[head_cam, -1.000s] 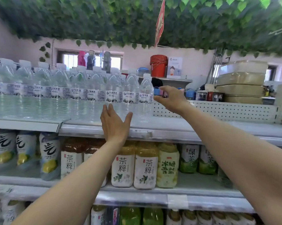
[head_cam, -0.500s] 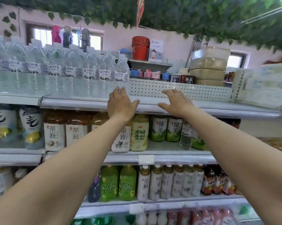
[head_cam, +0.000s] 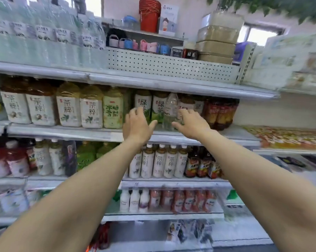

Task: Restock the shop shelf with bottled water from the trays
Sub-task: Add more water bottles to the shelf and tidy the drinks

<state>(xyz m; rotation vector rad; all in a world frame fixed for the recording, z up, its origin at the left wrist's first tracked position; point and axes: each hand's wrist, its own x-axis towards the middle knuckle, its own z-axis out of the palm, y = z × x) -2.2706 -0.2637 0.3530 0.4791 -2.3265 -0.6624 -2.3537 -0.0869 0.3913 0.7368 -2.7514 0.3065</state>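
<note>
A row of clear water bottles (head_cam: 49, 42) with white labels fills the left part of the top shelf (head_cam: 153, 82). One clear water bottle (head_cam: 170, 110) stands alone among tea bottles on the second shelf (head_cam: 99, 132). My left hand (head_cam: 137, 123) hovers just left of that bottle with relaxed fingers and holds nothing. To the bottle's right, my right hand (head_cam: 190, 122) has its fingers spread and its thumb near the bottle's base; it holds nothing.
Tea and juice bottles (head_cam: 68, 108) crowd the second shelf, and smaller drink bottles (head_cam: 159, 163) fill the shelves below. The right part of the top shelf is bare in front of a perforated back panel (head_cam: 171, 64). Behind it stand a red bucket (head_cam: 149, 14) and stacked packages (head_cam: 217, 37).
Both hands have come down from the top shelf's edge to the second shelf, either side of the lone water bottle. The view has tilted downward and shifted right.
</note>
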